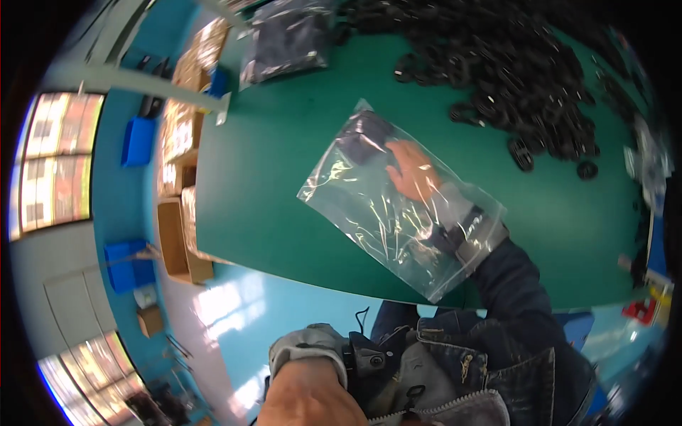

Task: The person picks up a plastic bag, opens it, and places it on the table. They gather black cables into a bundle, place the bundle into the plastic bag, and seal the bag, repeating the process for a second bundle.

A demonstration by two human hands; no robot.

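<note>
Right hand (414,172) inside a clear plastic bag (398,206) on a green bench (270,177).
Its fingers spread apart, touching dark parts (364,136) at frame centre; left hand (312,394) bottom centre, fingers unseen.

A factory packing floor: a long green worktable (270,163) heaped with black rubber rings (518,64) at one o'clock, cardboard cartons (177,142) and blue bins (137,140) at ten o'clock, glossy blue floor (277,312) below.
</note>
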